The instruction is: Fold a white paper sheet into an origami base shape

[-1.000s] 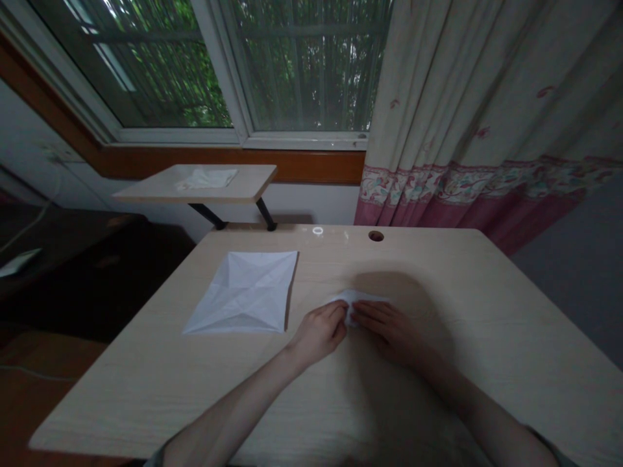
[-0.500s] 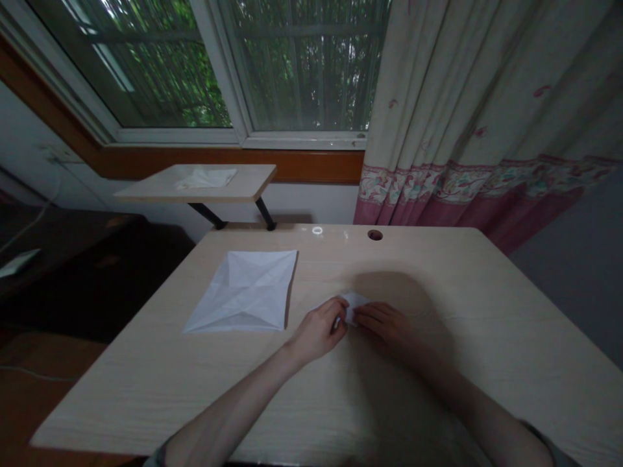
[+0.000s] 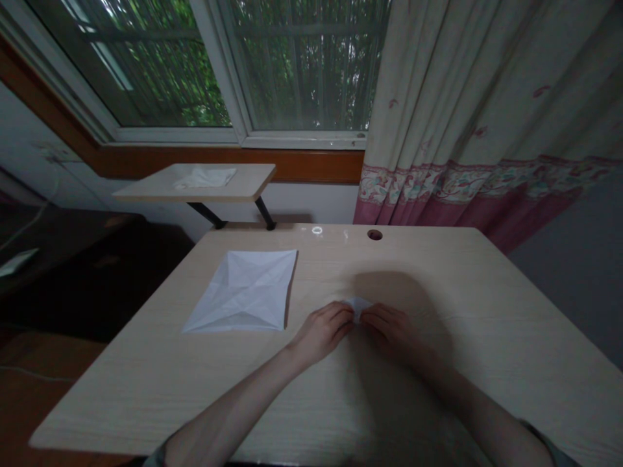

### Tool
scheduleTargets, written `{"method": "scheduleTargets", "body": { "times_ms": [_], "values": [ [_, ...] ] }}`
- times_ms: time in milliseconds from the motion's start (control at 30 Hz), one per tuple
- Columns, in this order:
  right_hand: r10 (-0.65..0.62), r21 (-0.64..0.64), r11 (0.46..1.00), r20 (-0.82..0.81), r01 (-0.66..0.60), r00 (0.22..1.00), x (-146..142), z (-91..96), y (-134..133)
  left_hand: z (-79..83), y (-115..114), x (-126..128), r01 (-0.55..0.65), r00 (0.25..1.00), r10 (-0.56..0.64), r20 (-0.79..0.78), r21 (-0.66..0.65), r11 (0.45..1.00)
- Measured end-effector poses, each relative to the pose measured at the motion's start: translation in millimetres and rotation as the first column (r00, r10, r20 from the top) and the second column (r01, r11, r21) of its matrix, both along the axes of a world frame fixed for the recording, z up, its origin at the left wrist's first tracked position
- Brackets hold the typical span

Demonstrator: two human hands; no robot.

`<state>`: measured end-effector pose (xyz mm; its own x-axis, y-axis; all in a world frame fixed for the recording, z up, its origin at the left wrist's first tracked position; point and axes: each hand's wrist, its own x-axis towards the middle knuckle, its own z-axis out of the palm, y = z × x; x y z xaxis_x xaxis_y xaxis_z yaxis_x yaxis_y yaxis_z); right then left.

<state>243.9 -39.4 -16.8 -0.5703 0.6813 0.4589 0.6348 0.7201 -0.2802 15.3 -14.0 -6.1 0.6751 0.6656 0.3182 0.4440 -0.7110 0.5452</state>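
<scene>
A small folded white paper piece (image 3: 357, 305) lies near the middle of the light wooden table (image 3: 438, 402). My left hand (image 3: 322, 333) pinches its left side with curled fingers. My right hand (image 3: 392, 329) presses on its right side, fingers bent over it. Most of the piece is hidden under my fingers; only its far tip shows. To the left lies a creased, unfolded square white sheet (image 3: 246, 292), flat on the table and apart from both hands.
A round cable hole (image 3: 374, 235) sits at the table's far edge. Behind stands a small raised shelf (image 3: 243, 185) with a white cloth or paper (image 3: 204, 178). A window and a pink-bordered curtain (image 3: 487, 130) fill the back. Dark furniture (image 3: 73, 259) stands left.
The folded piece has shrunk from a wider strip to a small tip between my fingers. Both hands have closed in on it and shifted slightly.
</scene>
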Motion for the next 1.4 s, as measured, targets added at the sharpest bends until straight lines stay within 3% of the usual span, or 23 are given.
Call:
{"method": "scheduleTargets", "body": {
  "times_ms": [567,800,1133,1400],
  "values": [
    [-0.148,-0.143,0.979,-0.026,0.143,0.989,-6,1.9,3,0.4,1,3,-0.039,0.996,0.041,0.076,-0.022,0.999],
    [-0.109,-0.144,0.984,-0.011,0.106,0.994,-8,5.8,2,1.6,1,5,-0.093,0.996,0.093,0.016,-0.035,0.995],
    [-0.191,-0.191,0.964,-0.016,0.184,0.982,-11,2.6,3,1.4,1,8,-0.116,0.991,0.117,-0.071,0.014,0.993],
    [-0.211,-0.133,0.966,0.084,0.220,0.974,-13,-0.5,3,1.5,-1,14,-0.176,0.971,0.184,-0.152,0.065,0.982]
  ]
}}
